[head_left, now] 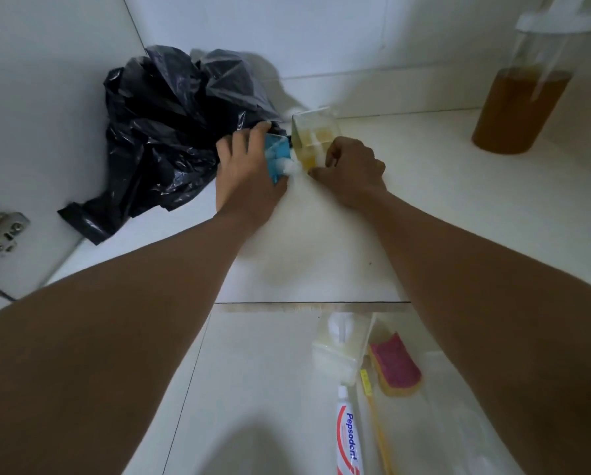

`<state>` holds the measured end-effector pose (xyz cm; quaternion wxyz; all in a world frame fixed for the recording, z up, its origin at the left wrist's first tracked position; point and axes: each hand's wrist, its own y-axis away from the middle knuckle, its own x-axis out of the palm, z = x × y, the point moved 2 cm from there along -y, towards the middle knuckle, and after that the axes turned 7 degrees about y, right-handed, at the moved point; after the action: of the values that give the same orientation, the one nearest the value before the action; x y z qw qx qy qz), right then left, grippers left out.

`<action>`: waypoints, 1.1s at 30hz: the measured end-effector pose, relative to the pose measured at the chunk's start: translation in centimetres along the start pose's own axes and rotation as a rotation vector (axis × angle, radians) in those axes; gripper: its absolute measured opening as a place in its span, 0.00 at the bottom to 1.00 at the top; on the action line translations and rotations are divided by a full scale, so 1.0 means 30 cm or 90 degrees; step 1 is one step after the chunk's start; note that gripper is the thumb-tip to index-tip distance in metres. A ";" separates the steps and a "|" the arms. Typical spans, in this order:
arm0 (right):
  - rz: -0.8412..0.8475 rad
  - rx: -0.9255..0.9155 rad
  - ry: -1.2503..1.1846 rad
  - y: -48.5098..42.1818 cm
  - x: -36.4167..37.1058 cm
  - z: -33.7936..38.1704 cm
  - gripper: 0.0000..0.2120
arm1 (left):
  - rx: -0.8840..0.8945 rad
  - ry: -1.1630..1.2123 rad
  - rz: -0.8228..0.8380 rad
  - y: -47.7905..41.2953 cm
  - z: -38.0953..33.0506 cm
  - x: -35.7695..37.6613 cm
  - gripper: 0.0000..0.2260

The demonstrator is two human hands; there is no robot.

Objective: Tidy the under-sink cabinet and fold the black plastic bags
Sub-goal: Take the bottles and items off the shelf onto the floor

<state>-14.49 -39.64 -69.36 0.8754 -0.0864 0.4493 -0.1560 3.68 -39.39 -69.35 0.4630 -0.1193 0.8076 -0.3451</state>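
From the head view, the inside of a white cabinet is seen from above. Both bare arms are stretched into it from the bottom of the frame.

The black plastic bags (156, 132) are seen in the upper left of the frame. They are bunched up in a loose, crumpled heap in the back left corner, on the cabinet floor (458, 207) and against the left wall. One flat end is spread out toward the lower left.

In the middle of the frame, a small blue bottle (276, 153) is held by the left hand (249, 176), with the fingers curled round it. The back of this hand is touching the heap of bags. Just to the right, a small yellow bottle (312, 142) is held by the right hand (352, 173), with the fingers curled on its side. The two bottles are side by side and seem to touch.

A tall clear bottle (520, 108) of brown liquid is stood in the upper right, well apart from the hands. A metal hinge (1, 234) is fixed at the left edge.

At the bottom right, outside the cabinet, a white soap bottle (336, 351), a pink and yellow sponge (395, 366), a toothpaste tube (348, 437) and a yellow toothbrush (378, 423) are laid close together.
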 end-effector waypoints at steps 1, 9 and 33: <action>-0.003 -0.004 0.002 0.017 -0.008 0.003 0.11 | 0.005 -0.025 0.002 0.012 -0.007 -0.010 0.32; -0.032 0.003 -0.108 0.259 -0.111 0.005 0.09 | 0.014 -0.026 0.054 0.170 -0.108 -0.124 0.29; 0.060 0.018 0.117 1.032 -0.712 -0.302 0.13 | 0.022 0.425 0.259 0.890 -0.747 -0.246 0.30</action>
<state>-27.51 -3.25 -67.42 0.8381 -0.0383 0.5289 -0.1281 -7.53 -6.02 -74.82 0.2355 0.1703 0.9150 -0.2798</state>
